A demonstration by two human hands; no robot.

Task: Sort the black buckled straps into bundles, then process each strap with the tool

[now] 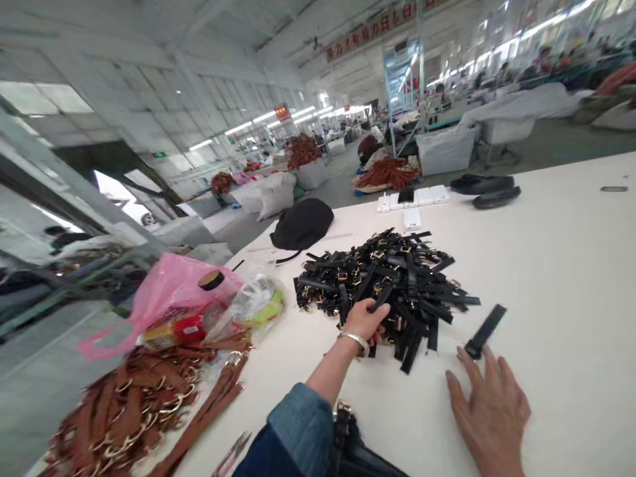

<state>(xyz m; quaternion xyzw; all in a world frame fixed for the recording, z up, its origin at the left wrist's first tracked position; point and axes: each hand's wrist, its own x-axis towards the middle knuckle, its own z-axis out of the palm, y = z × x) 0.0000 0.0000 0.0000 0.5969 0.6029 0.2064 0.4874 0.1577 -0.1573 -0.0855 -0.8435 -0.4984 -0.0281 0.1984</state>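
At the front edge of a heap of short black straps with gold buckles (368,265), my left hand (365,322) is closed around one black strap (381,297). A bracelet is on that wrist, below a rolled-up denim sleeve. To the right, my right hand (489,404) lies over the white table with fingers spread. Its fingertips meet the near end of a single black strap (488,328) lying apart from the heap. Near the table's front edge, below my left arm, are more black straps with a gold buckle (348,437).
Brown straps with metal rings (129,404) pile up at left, beside a pink plastic bag (179,281). Snips (232,454) lie near the front edge. Farther back are a black cap (304,224), white boxes (412,217) and black curved pieces (489,189).
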